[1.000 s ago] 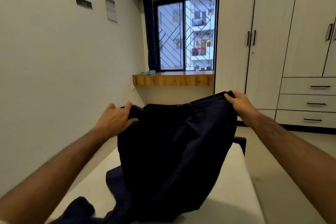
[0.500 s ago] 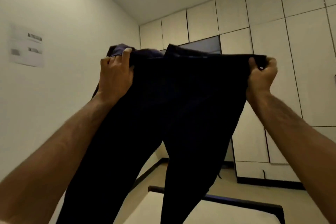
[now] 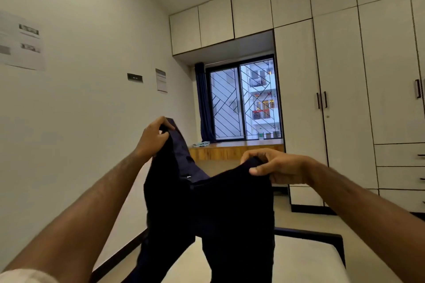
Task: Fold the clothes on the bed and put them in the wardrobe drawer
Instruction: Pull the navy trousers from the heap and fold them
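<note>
The trousers [image 3: 213,209] hung above the bed [image 3: 305,264], held at the waistband by 2 hands. The left hand [image 3: 153,136] pinched 1 end high; the right hand [image 3: 279,169] pinched the other, lower.

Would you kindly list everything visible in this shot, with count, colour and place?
trousers: one, dark navy, held up over the bed
bed: one, cream mattress, dark frame, bottom of view
wardrobe: one, off-white, right wall, doors shut
drawers: at least three, off-white, lower right, shut
window: one, black frame with grille, far wall
curtain: one, dark blue, left of window
ledge: one, wooden, under window
cloth: one, pale blue, on ledge
papers: two, white, left wall
left hand: grips one end of the waistband, higher
right hand: pinches the other end
</note>
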### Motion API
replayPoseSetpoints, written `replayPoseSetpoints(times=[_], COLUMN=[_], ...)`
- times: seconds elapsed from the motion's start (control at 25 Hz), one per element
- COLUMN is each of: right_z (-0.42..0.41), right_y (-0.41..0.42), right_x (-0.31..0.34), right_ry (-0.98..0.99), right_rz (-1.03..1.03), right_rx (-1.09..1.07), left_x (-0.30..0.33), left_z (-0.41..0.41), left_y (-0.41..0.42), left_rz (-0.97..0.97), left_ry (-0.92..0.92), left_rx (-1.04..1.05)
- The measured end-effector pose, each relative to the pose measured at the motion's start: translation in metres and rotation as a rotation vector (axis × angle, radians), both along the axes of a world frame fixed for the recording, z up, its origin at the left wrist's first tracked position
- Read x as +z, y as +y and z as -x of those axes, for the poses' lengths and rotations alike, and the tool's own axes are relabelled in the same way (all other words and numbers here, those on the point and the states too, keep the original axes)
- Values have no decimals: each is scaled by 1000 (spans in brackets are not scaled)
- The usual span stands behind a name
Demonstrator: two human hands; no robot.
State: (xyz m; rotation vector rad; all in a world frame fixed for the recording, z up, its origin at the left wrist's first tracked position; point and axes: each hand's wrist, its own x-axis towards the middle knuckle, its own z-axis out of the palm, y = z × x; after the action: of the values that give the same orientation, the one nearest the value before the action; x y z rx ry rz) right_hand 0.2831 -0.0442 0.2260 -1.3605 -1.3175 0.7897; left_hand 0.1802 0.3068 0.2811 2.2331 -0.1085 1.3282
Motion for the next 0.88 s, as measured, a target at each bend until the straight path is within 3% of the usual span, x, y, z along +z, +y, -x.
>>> replayPoseSetpoints(times=[0.08, 0.16, 0.24, 0.28, 0.4, 0.6, 0.68, 0.8, 0.88], right_z=[7, 4, 6, 7, 7, 8, 8, 5, -1], right_y=[12, 28, 42, 48, 54, 46, 50, 46, 37], right_x=[9, 18, 27, 31, 40, 29, 23, 26, 28], right_ry=[-65, -306, -552, -594, -511, -296, -326, -416, -491], right_rz=[89, -4, -184, -232, -90, 108, 7, -172, -242], right_rx=[41, -237, -599, -656, -444, -205, -237, -434, -583], left_x=[0, 0, -2, -6, -20, -27, -50, -97, -131], left_z=[3, 6, 5, 5, 7, 19, 16, 17, 16], left_y=[-7, -25, -53, -68, -99, -101, -98, -89, -74], left_rz=[1, -55, -231, -338, -541, -646, -516, 75, 315], left_ry=[69, 165, 242, 258, 283, 125, 212, 567, 765], left_rx=[-213, -368, -446, -479, -570, -494, -493, -668, -702])
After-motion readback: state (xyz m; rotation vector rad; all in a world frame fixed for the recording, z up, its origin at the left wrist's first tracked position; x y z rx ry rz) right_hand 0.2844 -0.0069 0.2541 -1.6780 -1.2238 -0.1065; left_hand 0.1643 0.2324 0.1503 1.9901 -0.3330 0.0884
